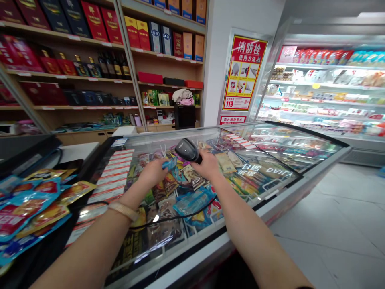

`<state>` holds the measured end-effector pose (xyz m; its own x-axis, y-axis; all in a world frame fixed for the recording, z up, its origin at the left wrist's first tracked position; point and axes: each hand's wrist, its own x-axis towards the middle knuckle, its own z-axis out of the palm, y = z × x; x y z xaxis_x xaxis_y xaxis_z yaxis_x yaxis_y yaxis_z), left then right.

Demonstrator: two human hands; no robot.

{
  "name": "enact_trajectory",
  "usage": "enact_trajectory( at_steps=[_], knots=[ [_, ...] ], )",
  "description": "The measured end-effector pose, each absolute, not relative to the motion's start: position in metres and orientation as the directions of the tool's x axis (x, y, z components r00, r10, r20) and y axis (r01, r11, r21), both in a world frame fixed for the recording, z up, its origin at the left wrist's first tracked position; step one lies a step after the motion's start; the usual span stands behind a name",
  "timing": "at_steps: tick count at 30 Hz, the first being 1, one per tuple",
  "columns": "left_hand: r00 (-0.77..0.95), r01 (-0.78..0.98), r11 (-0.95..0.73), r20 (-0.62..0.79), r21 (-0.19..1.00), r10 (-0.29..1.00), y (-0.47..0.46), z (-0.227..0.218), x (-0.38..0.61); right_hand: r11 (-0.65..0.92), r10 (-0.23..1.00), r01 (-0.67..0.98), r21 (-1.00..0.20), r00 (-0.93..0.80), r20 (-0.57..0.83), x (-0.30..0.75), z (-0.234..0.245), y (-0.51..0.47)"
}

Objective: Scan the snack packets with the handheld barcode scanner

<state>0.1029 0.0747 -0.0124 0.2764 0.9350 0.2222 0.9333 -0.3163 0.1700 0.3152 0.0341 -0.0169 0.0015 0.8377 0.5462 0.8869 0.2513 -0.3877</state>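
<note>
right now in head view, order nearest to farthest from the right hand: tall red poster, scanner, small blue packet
1. Scanner: held in the right hand
2. Small blue packet: left, in the left hand
3. Tall red poster: on the wall beyond the freezer

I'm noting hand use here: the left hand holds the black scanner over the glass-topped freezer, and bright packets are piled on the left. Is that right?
Not quite: the head view shows the right hand holding the black scanner over the glass-topped freezer. The bright packets are indeed piled on the left.
</note>
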Motion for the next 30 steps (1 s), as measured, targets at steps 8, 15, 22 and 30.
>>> enact_trajectory(
  at_steps=[8,15,22,30],
  knots=[
    [0.04,0.424,-0.173,0.172,0.889,0.984,0.032,-0.012,0.036,0.437,0.809,0.831,-0.346,-0.194,0.556,0.31,-0.016,0.028],
    [-0.128,0.115,-0.108,0.122,0.987,0.984,0.022,-0.012,0.034,0.543,0.792,0.775,-0.324,-0.343,0.505,0.298,-0.015,0.019],
    [-0.179,0.102,-0.134,0.151,0.986,0.972,0.021,-0.011,0.033,0.551,0.803,0.78,-0.297,-0.398,0.443,0.293,-0.017,0.018],
    [-0.181,0.094,-0.127,0.142,0.987,0.973,0.021,-0.01,0.034,0.567,0.797,0.768,-0.297,-0.421,0.433,0.289,-0.016,0.015]
  ],
)
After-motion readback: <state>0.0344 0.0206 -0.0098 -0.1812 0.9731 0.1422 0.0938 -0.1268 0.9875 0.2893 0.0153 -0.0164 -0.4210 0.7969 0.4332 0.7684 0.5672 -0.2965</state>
